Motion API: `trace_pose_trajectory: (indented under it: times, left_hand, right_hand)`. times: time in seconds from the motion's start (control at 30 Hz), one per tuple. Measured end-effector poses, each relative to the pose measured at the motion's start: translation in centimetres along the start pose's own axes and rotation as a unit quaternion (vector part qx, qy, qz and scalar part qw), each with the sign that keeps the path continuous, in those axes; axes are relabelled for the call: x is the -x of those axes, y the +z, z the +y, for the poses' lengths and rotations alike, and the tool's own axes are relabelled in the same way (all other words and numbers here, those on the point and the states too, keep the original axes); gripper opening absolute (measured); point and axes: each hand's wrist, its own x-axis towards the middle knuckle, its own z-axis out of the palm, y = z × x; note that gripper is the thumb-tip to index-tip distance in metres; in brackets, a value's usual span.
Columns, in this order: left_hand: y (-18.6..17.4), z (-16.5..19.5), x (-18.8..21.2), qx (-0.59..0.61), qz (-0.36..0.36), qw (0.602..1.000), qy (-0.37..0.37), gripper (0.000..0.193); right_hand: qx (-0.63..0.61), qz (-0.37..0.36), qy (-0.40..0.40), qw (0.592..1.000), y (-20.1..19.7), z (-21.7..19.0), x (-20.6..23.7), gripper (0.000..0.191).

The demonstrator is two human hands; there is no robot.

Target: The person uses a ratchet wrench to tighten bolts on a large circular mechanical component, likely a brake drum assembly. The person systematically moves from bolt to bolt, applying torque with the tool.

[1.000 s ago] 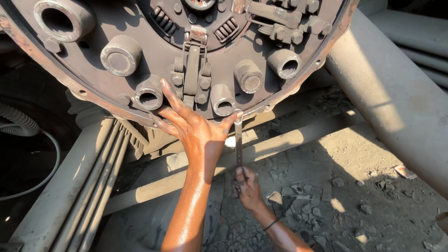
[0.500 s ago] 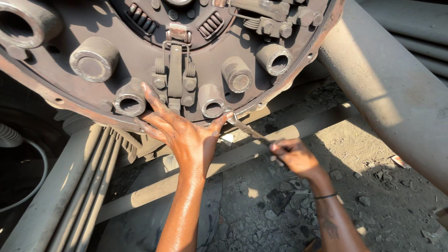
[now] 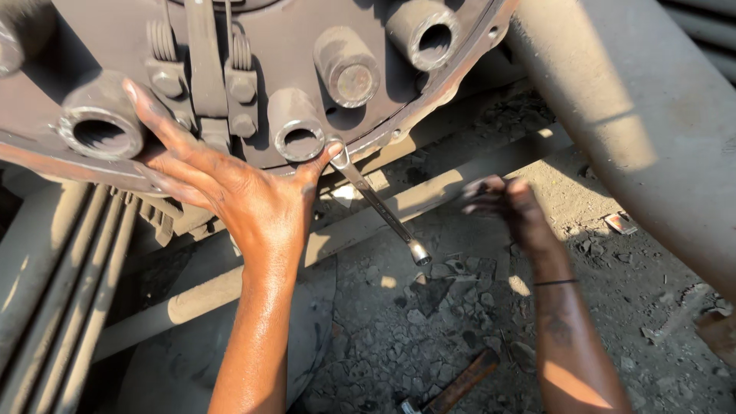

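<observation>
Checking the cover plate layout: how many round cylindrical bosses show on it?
5, maybe more beyond the frame: far-left edge, under the left hand's fingers, by its thumb, solid-faced centre, upper right by the rim.

The big round housing (image 3: 291, 69) was a dull brown-grey with a rusty orange rim. The wrench (image 3: 379, 207) was shiny silver, ring ends a bit brighter. The ground (image 3: 429, 337) was dark grey, cracked like dried mud, with pale sunlit patches. The hammer handle (image 3: 460, 383) down there was reddish brown.
</observation>
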Motion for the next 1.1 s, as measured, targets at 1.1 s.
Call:
trace_pose_trajectory:
  times: [1.1]
  left_hand:
    - [-1.2, 3.0, -2.9, 0.053, 0.102, 0.991, 0.068, 0.152]
  right_hand:
    - [-0.108, -0.178, 0.136, 0.969, 18.4, 1.3, 0.1, 0.096]
